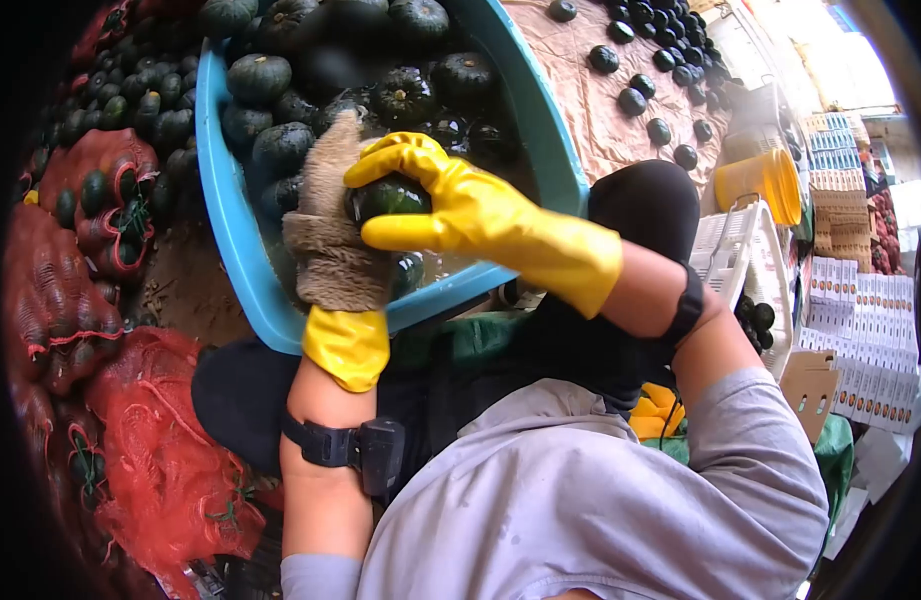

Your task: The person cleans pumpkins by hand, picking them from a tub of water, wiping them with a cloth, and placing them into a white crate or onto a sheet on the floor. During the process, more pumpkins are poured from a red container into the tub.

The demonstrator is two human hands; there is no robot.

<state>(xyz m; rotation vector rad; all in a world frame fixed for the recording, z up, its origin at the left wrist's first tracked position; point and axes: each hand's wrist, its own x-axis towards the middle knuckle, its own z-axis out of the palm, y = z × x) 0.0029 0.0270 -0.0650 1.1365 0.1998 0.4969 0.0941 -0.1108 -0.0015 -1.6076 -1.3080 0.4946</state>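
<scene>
A dark green squash [392, 198] is between my two hands, above the near part of a blue tub [225, 215]. My right hand [450, 200], in a yellow rubber glove, grips it from the right with curved fingers. My left hand [335, 220] wears a brown fuzzy mitt over a yellow glove and lies against the squash's left side; the mitt hides its fingers. Water and several dark green squashes [282, 148] fill the tub around and beyond my hands.
Red mesh sacks [170, 450] lie at the left. Loose squashes [631, 101] rest on a brown sheet [580, 120] at the upper right. A yellow bucket [755, 187], a white crate [725, 245] and stacked cartons [860, 340] stand at the right.
</scene>
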